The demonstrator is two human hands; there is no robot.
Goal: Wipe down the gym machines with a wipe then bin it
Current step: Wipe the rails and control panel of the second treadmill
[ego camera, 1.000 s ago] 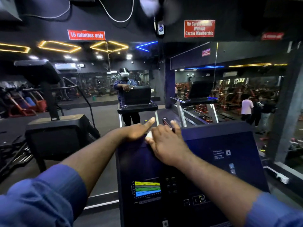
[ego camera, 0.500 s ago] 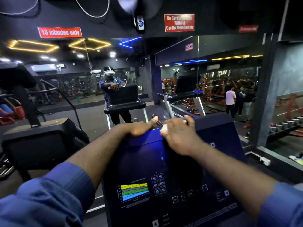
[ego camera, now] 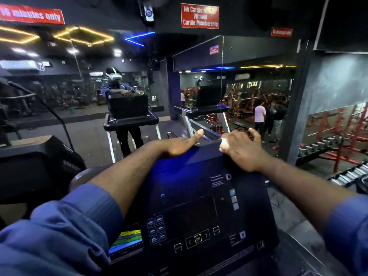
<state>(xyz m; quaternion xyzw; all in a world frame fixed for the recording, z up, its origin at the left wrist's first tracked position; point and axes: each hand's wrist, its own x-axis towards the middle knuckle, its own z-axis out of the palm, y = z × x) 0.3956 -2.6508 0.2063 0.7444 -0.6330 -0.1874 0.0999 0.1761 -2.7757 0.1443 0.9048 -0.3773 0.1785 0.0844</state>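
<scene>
The left hand (ego camera: pixel 179 145) hooks over the top edge of the treadmill console (ego camera: pixel 189 196) at twelve o'clock, seemingly to steady it, while the right hand (ego camera: pixel 242 151) grips the wipe (ego camera: pixel 223 145) against that edge at one o'clock.

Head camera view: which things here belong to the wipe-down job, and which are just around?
In the job: wipe, under the right hand; treadmill console; left hand on its top edge.
Just around: red signs; mirror; dumbbell rack; people standing at right.
</scene>
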